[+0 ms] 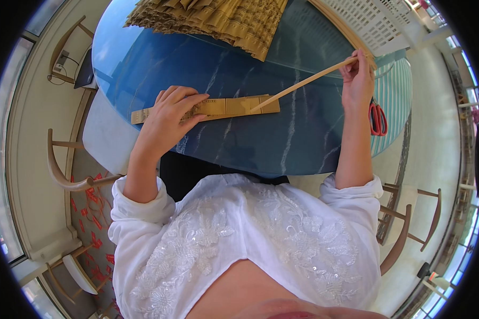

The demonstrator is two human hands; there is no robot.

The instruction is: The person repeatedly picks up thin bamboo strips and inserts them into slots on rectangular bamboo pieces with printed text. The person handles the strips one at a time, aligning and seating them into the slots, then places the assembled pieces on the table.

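Note:
A long folded strip of gold printed paper [234,107] lies flat on the blue table, left of the middle. My left hand [170,114] lies over its left part, fingers at the far edge and thumb at the near one, holding it. My right hand [358,80] is raised off to the right, its fingers closed around the upper end of a thin pale wooden stick [303,82]. The stick slants down to the left, and its lower tip meets the strip near its right end.
A large heap of pleated gold paper [213,24] sits at the far side of the blue marbled table [261,149]. Red-handled scissors [378,118] lie by my right forearm. Beyond my right hand stands a white perforated basket [380,24]. Wooden chairs [72,183] surround the table.

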